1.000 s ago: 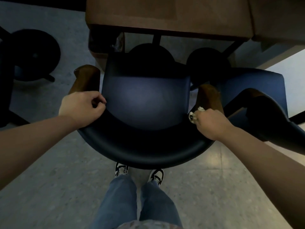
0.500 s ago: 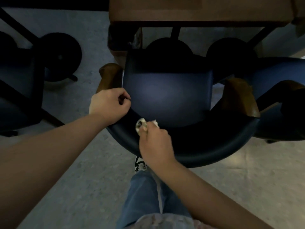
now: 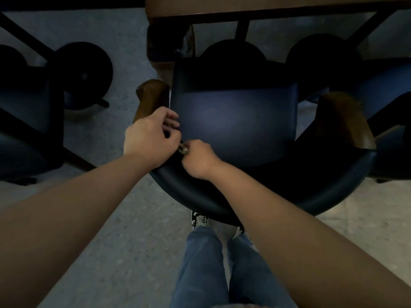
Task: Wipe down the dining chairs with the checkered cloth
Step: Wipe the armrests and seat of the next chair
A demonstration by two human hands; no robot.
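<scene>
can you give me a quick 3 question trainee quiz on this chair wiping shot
1. True or false: the right hand holds the cloth.
2. Where does the left hand grip? A) table edge B) curved chair back, by the left wooden armrest C) a knee
3. Fill in: the seat is dark ____.

Key: 1 true; 2 B; 3 blue

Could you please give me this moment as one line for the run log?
phase: wiping backrest | right hand: grips cloth on chair back, left end | left hand: grips chair beside left armrest
</scene>
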